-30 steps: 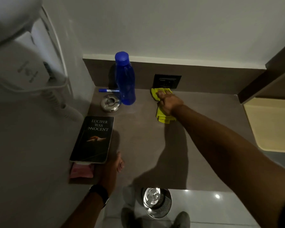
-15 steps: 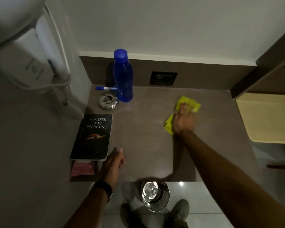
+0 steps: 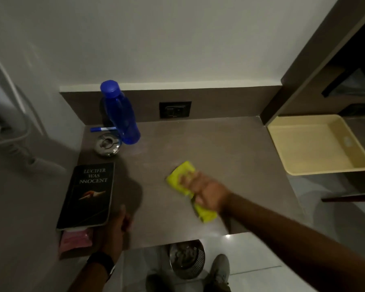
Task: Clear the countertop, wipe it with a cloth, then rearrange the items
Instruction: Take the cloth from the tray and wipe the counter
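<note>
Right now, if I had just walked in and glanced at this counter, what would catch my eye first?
Probably the bright yellow cloth, pressed flat under the right hand near the middle of the brown countertop. Next comes the tall blue bottle standing at the back left, near the wall. Then the black book lying along the left edge, with the left hand resting by its near corner.

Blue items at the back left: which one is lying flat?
The blue pen, flat against the back wall; the blue bottle beside it stands upright.
</note>
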